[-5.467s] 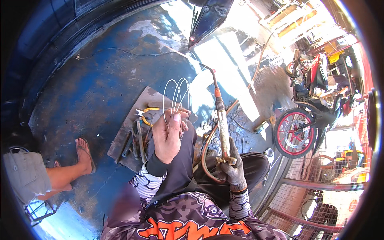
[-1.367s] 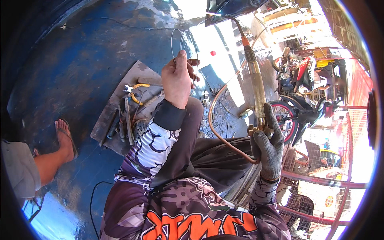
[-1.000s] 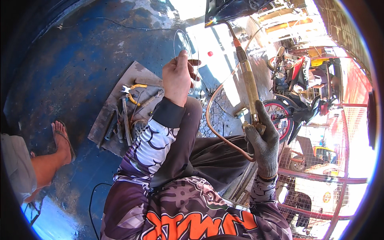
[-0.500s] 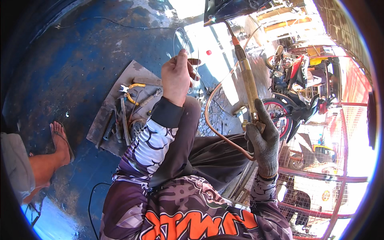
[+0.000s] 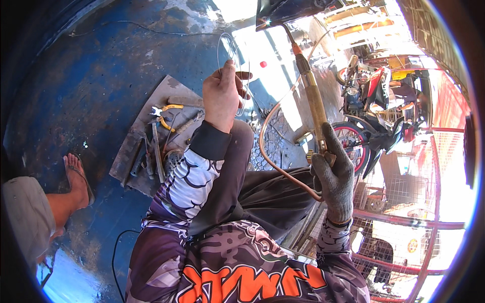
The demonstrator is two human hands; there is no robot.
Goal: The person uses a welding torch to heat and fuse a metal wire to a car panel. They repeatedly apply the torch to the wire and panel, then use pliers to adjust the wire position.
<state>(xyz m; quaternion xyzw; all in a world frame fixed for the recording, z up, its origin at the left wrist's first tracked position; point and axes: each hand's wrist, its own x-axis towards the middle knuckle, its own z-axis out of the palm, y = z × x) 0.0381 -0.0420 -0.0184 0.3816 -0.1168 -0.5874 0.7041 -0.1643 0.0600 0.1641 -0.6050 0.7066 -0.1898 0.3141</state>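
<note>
My bare left hand (image 5: 221,95) is closed round a loose coil of thin wire (image 5: 219,52), thumb on top, loops sticking out past the fingers. In a grey knit glove, my right hand (image 5: 336,174) grips the lower end of a brass gas torch (image 5: 315,103). The torch points up and away, and its bent nozzle reaches the lower edge of a dark panel (image 5: 298,11), where a small bright glow shows. A tan hose (image 5: 264,144) curves out from the torch's lower end. The wire and the nozzle are apart.
Pliers with yellow handles (image 5: 165,120) and several hand tools lie on a worn board (image 5: 136,132) at my left. Another person's foot (image 5: 76,177) stands beyond it. A motorcycle (image 5: 376,136) and a red mesh fence (image 5: 399,219) are at the right.
The bystander's leg at the left has shifted slightly to the right. My hands, the wire coil and the torch have barely moved.
</note>
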